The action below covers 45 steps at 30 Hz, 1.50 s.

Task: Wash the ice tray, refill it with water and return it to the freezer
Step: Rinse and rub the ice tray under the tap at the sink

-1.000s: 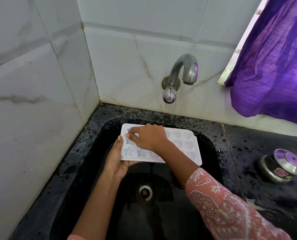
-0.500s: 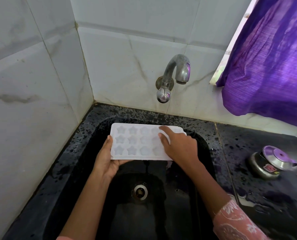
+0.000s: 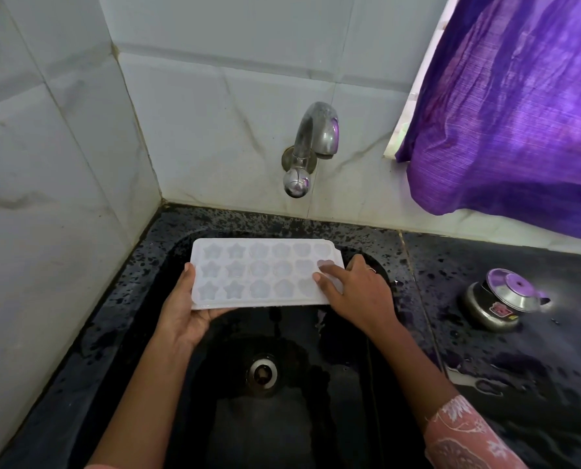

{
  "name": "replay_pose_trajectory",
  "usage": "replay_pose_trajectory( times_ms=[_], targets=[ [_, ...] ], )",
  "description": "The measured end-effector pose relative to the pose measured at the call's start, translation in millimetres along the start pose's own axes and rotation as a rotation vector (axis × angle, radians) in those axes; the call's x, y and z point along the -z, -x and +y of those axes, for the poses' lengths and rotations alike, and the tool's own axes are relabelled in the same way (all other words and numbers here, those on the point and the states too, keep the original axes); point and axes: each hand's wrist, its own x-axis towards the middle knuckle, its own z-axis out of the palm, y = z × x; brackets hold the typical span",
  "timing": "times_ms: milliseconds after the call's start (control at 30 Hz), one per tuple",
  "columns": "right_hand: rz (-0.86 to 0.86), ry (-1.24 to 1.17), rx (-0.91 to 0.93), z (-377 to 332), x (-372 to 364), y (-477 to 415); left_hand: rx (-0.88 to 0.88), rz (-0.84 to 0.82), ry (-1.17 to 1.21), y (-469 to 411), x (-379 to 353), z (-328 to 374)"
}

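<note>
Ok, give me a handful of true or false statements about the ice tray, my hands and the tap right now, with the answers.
1. The ice tray is held over the sink. True.
2. Water is running from the tap. False: no stream shows.
3. The left hand grips the tray's left end. True.
4. The right hand is turning the tap. False: its fingers rest on the tray's right end.
5. The steel pot sits inside the sink. False: it stands on the counter to the right.
</note>
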Motion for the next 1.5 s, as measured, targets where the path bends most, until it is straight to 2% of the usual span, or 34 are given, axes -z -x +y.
replay_pose_trajectory(
  times_ms=[867, 967, 1100, 1233, 1500],
  targets=[
    [-0.053, 0.044, -0.008, -0.6, -1.3, -3.5, 0.002, 0.024, -0.002, -2.7, 1.6, -1.9],
    [-0.014, 0.062, 0.001, -2.9, 1.0, -3.9, -0.001, 0.009, -0.010, -1.8, 0.6, -1.6],
    [0.062, -0.032, 0.074, -12.3, 3.0, 0.4, -0.002, 0.014, -0.006, -1.2, -1.3, -1.4],
    [-0.019, 0.022, 0.157, -20.2, 0.9, 0.0, 0.000, 0.013, -0.007, -0.6, -3.2, -1.4],
    [-0.058, 0.072, 0.161, -23.9, -2.5, -6.8, 0.018, 0.011, 0.008, 2.2, -6.3, -3.8]
  ],
)
